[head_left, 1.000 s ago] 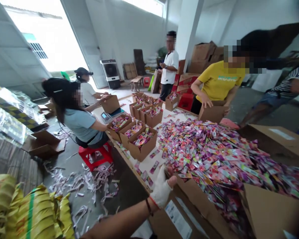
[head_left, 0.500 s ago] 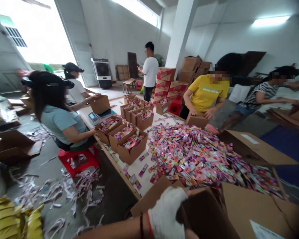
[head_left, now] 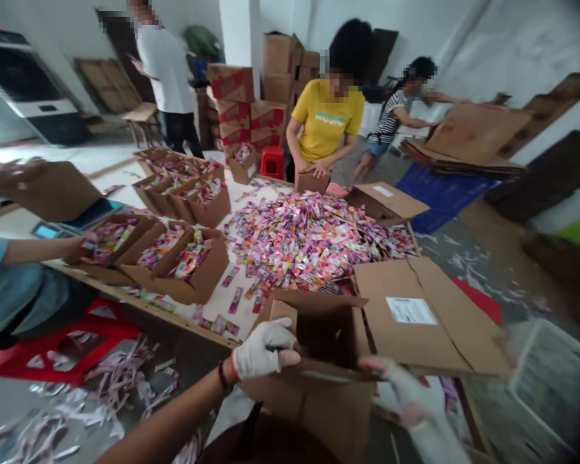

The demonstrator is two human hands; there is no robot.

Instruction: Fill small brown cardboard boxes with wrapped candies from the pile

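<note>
My left hand [head_left: 263, 348], in a white glove, is closed round the near left flap of an open cardboard box [head_left: 319, 380] at the table's near edge. My right hand [head_left: 401, 393], also gloved and blurred, rests on the box's near right rim with fingers curled over it. Just beyond the box lies a big heap of colourful small packets [head_left: 314, 238] on the white table [head_left: 212, 303]. The box's right flap [head_left: 425, 316], with a white label, lies open and flat.
Several small open boxes of packets [head_left: 188, 264] stand left of the heap. A person in a blue shirt [head_left: 9, 283] sits at left on a red stool; a person in yellow [head_left: 326, 122] works at the far end. Flattened cartons [head_left: 464, 142] stack up at right. Paper scraps litter the floor.
My view has swung right and down. My left hand went from reaching over the table to gripping the box flap, and my right hand has come into view on the box rim.
</note>
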